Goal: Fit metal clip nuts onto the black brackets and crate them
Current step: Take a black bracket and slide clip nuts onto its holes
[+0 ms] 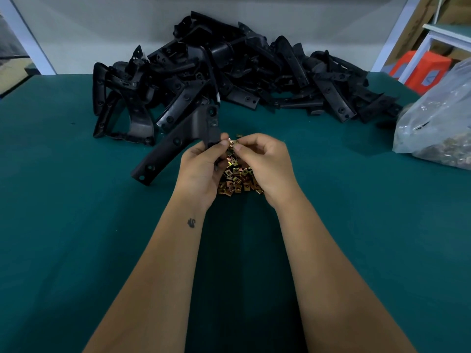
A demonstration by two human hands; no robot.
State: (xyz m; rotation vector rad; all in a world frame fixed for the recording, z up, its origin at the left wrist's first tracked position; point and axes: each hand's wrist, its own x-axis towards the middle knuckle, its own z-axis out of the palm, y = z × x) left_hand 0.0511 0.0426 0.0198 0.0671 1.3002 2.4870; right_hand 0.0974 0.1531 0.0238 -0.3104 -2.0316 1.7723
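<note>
My left hand [201, 171] grips one end of a long black bracket [173, 143], which slants down to the left over the green table [76, 225]. My right hand [265, 166] pinches a brass-coloured clip nut [232, 142] at the bracket's held end, fingertips of both hands nearly touching. Under and between my hands lies a small heap of loose clip nuts [237, 179]. A big pile of black brackets [224, 72] fills the back of the table.
A clear plastic bag [438, 118] holding more clip nuts sits at the right edge. Beyond the table's far right corner stand a white frame [430, 39] and an orange object [423, 70]. A pale wall rises behind the pile.
</note>
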